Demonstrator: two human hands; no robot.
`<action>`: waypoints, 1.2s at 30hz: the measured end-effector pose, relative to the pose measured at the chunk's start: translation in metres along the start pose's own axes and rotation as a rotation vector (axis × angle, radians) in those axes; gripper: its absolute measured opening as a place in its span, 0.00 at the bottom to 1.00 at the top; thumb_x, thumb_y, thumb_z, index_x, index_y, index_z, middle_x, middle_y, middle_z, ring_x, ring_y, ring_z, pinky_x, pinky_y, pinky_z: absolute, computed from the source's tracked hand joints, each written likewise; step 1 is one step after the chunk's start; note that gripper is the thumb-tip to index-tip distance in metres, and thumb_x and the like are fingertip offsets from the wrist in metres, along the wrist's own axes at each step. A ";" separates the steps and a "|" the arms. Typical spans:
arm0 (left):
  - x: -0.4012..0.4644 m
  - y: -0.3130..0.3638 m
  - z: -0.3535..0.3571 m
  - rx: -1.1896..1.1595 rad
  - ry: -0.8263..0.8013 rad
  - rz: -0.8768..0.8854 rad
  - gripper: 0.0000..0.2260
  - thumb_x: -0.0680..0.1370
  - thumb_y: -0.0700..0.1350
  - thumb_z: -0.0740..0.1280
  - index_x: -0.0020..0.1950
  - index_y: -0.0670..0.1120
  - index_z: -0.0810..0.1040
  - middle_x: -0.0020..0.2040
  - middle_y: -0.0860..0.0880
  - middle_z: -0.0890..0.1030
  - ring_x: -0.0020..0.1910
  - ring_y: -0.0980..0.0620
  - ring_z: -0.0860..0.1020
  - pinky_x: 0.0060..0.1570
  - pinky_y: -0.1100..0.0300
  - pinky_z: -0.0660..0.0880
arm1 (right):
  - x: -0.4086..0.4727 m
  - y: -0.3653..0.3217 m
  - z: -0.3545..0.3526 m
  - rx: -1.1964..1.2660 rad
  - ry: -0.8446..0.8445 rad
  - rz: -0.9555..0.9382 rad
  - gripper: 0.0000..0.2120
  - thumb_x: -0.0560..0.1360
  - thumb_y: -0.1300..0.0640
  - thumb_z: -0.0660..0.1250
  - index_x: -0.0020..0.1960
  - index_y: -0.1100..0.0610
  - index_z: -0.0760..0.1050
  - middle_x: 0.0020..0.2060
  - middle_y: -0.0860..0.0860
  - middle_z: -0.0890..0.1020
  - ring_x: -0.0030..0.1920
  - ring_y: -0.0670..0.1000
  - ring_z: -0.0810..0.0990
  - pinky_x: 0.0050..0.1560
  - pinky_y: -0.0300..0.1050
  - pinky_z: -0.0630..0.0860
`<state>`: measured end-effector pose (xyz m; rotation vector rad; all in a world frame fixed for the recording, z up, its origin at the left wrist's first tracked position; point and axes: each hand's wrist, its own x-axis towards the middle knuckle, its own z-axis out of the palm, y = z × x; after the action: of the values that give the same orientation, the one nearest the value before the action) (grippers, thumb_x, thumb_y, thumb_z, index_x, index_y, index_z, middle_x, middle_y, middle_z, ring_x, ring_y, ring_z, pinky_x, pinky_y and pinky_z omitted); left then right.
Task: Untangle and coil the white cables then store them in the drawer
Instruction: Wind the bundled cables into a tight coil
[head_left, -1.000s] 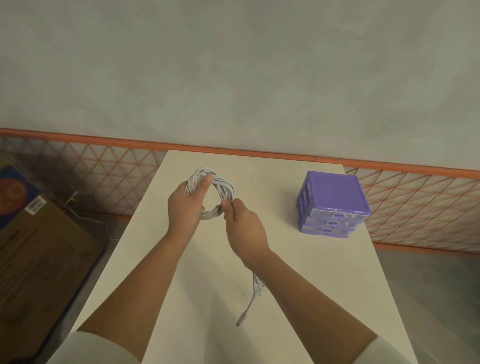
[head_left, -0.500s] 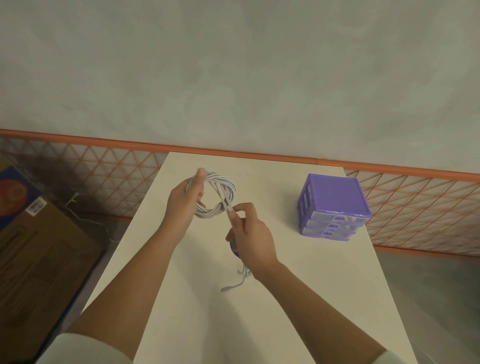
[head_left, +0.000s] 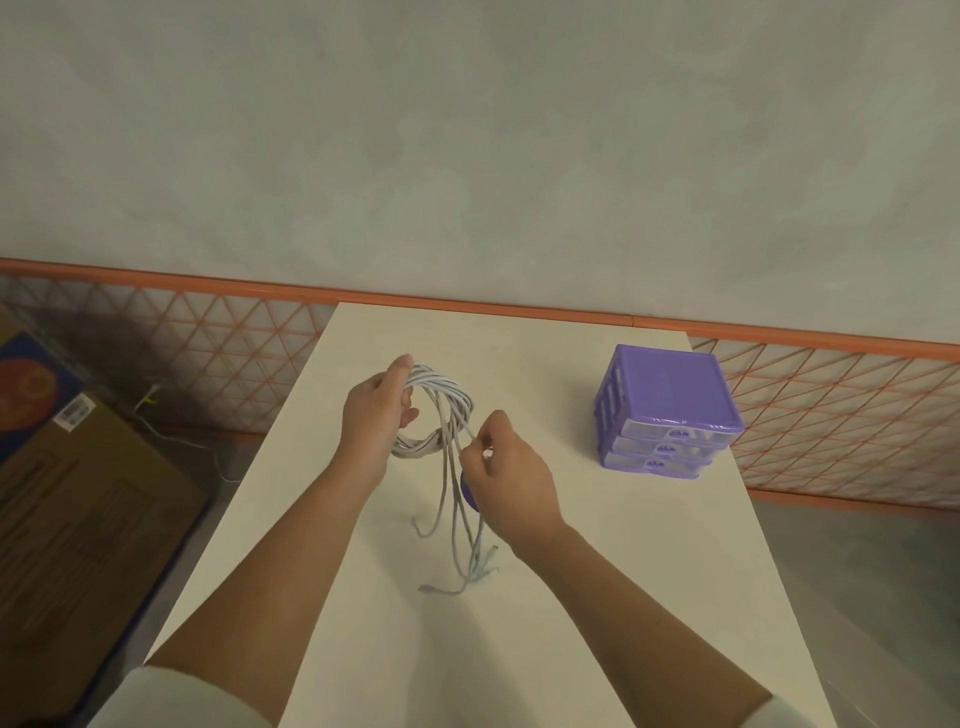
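Head view: left hand (head_left: 371, 415) grips coiled white cables (head_left: 441, 410); right hand (head_left: 506, 475) pinches their dangling strands.

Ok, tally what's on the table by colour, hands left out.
White: 1, the cable bundle, with the number of separate cables unclear.
Purple: 2, the drawer unit and a small item under the right hand.
Total: 3.

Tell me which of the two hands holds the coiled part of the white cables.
The left hand grips the coil; the right hand only pinches loose strands hanging below it.
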<state>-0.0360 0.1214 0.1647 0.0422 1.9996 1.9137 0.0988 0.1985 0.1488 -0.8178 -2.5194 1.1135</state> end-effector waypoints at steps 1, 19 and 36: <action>-0.001 -0.001 0.001 -0.009 0.011 -0.004 0.21 0.77 0.54 0.65 0.28 0.47 0.65 0.24 0.54 0.65 0.22 0.56 0.67 0.41 0.60 0.71 | 0.000 0.002 0.002 -0.049 -0.015 -0.008 0.05 0.78 0.55 0.56 0.46 0.56 0.64 0.31 0.50 0.75 0.28 0.51 0.69 0.30 0.47 0.66; -0.004 0.003 -0.008 0.293 0.075 0.161 0.27 0.77 0.60 0.64 0.41 0.34 0.77 0.35 0.44 0.75 0.36 0.47 0.73 0.38 0.55 0.67 | 0.013 0.013 -0.007 -0.338 -0.177 -0.139 0.15 0.84 0.46 0.48 0.53 0.56 0.66 0.34 0.53 0.76 0.36 0.62 0.75 0.38 0.52 0.72; -0.025 -0.013 0.010 0.213 -0.183 0.018 0.23 0.80 0.60 0.57 0.37 0.45 0.78 0.27 0.50 0.68 0.31 0.50 0.69 0.31 0.65 0.70 | 0.020 0.004 0.004 -0.017 -0.036 0.139 0.17 0.81 0.38 0.53 0.56 0.52 0.63 0.33 0.46 0.76 0.35 0.53 0.78 0.35 0.48 0.74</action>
<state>-0.0072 0.1232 0.1580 0.2813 2.0732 1.6340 0.0824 0.2100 0.1431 -1.0000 -2.5379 1.1611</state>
